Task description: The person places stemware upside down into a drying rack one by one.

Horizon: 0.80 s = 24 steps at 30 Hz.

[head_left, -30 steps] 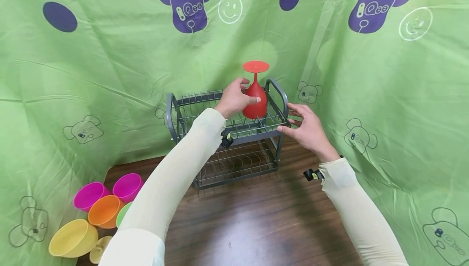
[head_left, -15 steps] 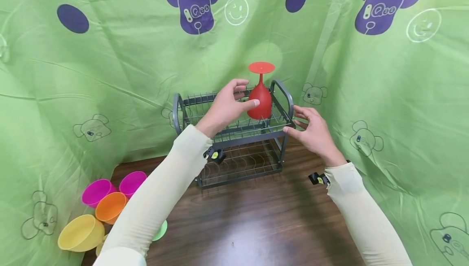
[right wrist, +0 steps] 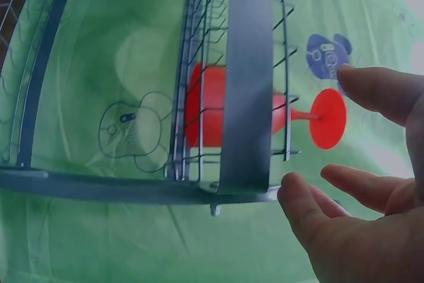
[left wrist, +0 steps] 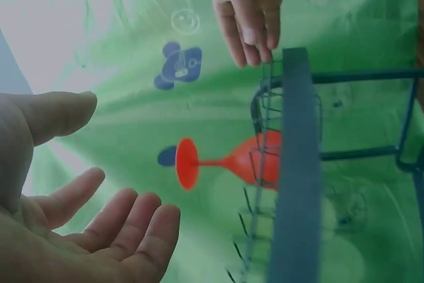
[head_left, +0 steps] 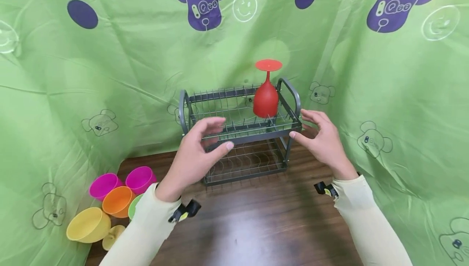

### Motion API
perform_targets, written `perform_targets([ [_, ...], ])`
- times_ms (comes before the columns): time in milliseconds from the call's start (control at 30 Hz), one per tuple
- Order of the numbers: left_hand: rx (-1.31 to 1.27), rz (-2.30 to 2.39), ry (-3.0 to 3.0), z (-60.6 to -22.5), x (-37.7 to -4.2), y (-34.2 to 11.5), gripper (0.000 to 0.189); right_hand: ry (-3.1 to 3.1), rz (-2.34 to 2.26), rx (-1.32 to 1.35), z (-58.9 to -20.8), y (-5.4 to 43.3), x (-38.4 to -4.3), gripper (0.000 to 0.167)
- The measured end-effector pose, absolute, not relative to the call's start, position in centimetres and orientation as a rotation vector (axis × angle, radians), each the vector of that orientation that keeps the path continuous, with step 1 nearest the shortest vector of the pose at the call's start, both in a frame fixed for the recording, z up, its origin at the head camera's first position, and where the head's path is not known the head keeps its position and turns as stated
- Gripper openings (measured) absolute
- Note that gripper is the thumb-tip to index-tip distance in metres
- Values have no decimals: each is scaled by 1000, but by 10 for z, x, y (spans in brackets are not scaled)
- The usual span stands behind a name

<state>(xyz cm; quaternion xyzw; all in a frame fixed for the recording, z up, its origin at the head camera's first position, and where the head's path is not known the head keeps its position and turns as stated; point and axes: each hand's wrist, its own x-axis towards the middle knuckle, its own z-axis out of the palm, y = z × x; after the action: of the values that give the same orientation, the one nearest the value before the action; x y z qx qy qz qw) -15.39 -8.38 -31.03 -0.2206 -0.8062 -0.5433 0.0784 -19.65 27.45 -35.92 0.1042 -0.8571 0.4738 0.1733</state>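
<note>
A red goblet (head_left: 266, 102) stands upside down in the right part of the top tier of a grey two-tier dish rack (head_left: 253, 137), its round foot up. My left hand (head_left: 194, 158) is in front of the rack's left side, fingers apart and gently bent, holding nothing. In the left wrist view the palm and spread fingers (left wrist: 151, 233) are well clear of the goblet. My right hand (head_left: 324, 142) is at the rack's right front corner, thumb and fingers spread. The right wrist view shows a fingertip (right wrist: 295, 187) right by that corner, and nothing gripped.
At the left on the wooden table (head_left: 249, 217) are two magenta cups (head_left: 105, 186), an orange cup (head_left: 118, 201), a yellow cup (head_left: 88, 225) and a green one (head_left: 134, 207) partly behind my left sleeve. Green printed cloth (head_left: 146, 54) surrounds the table.
My left hand has let go of the goblet and drawn back toward me and down to the left. The goblet stays in the rack; the right hand keeps its place at the corner.
</note>
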Motion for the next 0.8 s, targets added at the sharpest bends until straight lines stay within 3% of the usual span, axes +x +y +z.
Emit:
perform_targets([
  [433, -219, -1494, -2450, -392, -107, -158, 45, -2367, 1469, 414, -380, 251, -151, 66],
  [800, 226, -1409, -2400, -442, -70, -196, 48, -2347, 1581, 532, -415, 221, -138, 64],
])
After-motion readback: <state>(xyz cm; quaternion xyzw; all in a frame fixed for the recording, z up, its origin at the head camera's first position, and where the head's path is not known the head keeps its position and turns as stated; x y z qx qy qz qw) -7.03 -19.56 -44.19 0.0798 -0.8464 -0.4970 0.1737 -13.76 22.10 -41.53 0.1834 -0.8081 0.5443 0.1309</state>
